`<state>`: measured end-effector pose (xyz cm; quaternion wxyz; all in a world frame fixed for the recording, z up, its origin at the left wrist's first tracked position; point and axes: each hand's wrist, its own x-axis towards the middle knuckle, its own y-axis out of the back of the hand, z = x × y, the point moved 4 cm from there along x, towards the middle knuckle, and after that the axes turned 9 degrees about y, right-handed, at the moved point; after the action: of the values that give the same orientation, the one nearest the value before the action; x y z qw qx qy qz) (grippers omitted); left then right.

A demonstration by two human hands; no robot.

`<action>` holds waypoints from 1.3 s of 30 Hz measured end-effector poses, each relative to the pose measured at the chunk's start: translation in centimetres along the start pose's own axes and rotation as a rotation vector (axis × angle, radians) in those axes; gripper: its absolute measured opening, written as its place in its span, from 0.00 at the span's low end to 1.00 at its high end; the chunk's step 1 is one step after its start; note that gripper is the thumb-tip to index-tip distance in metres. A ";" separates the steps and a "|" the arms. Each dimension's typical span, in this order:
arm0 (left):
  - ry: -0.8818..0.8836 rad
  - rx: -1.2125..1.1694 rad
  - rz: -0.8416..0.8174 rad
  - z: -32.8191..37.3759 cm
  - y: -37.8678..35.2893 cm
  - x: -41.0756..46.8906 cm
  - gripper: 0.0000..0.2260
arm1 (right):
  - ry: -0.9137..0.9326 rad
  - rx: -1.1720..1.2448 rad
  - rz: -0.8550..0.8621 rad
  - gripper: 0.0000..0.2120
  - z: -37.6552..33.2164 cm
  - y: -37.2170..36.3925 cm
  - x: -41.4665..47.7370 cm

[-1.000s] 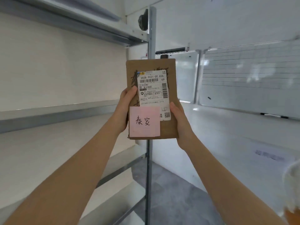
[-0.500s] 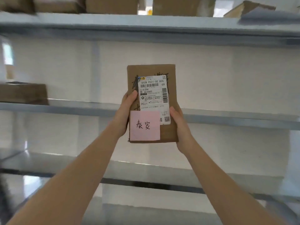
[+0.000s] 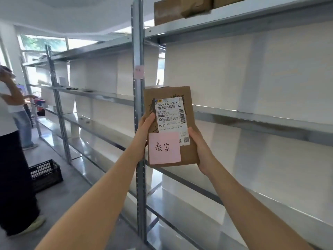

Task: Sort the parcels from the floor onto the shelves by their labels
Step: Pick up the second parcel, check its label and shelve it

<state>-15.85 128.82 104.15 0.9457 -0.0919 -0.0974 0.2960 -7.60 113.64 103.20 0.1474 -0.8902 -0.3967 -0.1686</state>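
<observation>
I hold a flat brown cardboard parcel (image 3: 187,154) upright in front of me with both hands. It carries a white shipping label (image 3: 171,116) and a pink sticky note (image 3: 164,148) with handwritten characters. My left hand (image 3: 144,130) grips its left edge and my right hand (image 3: 200,150) its lower right edge. Behind it runs the grey metal shelving (image 3: 252,120). A small pink note (image 3: 139,71) is stuck on the upright post (image 3: 138,42) just left of the parcel.
Brown boxes (image 3: 182,8) sit on the top shelf at upper right. A black plastic crate (image 3: 46,175) stands on the floor at left. Two people (image 3: 12,159) stand at the far left, near a window. More shelving (image 3: 81,91) runs back to the left.
My view has swung left along the shelving; the post, the crate and the people have come into sight. The parcel stays held in both hands the same way.
</observation>
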 end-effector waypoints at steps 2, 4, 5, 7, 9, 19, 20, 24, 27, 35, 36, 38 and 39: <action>0.022 -0.016 0.044 -0.6 3.1 1.6 0.35 | -0.026 0.012 -0.030 0.23 2.7 -2.0 2.2; 0.027 0.008 0.070 -1.3 5.2 3.1 0.34 | -0.070 0.009 -0.050 0.23 5.1 -3.2 4.2; 0.029 0.018 0.086 -1.8 6.0 3.9 0.32 | -0.093 0.006 -0.060 0.23 6.3 -3.5 5.2; 0.051 0.027 0.124 -3.4 7.4 6.0 0.27 | -0.150 -0.008 -0.072 0.22 8.8 -3.7 7.2; 0.115 0.032 0.171 -5.7 8.6 8.5 0.25 | -0.238 -0.015 -0.086 0.19 11.4 -2.9 9.2; 0.504 0.017 0.413 -18.3 8.3 23.3 0.38 | -0.697 -0.158 -0.160 0.18 24.7 7.1 22.7; 0.527 -0.003 0.389 -18.8 8.0 24.2 0.31 | -0.712 -0.206 -0.182 0.17 25.5 8.0 24.4; 0.665 -0.036 0.387 -22.0 7.8 28.0 0.30 | -0.649 -0.454 -0.297 0.16 28.6 10.3 31.5; 0.707 -0.083 0.442 -24.2 7.8 30.7 0.30 | -0.619 -0.555 -0.335 0.11 30.9 11.3 34.9; 0.854 -0.233 0.611 -30.2 7.8 34.1 0.48 | -0.664 -0.645 -0.366 0.08 37.2 13.9 36.7; 0.875 -0.255 0.644 -30.4 7.9 34.0 0.49 | -0.651 -0.658 -0.368 0.07 37.7 13.7 36.7; 0.866 -0.274 0.690 -30.7 8.1 34.0 0.45 | -0.641 -0.663 -0.361 0.07 37.9 13.4 36.8; 0.862 -0.279 0.696 -31.1 8.3 34.2 0.43 | -0.630 -0.676 -0.369 0.08 37.9 13.3 36.9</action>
<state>14.66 151.70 76.67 0.7256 -0.3552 0.2949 0.5103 32.59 144.29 82.78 -0.3086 -0.8110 -0.4959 -0.0339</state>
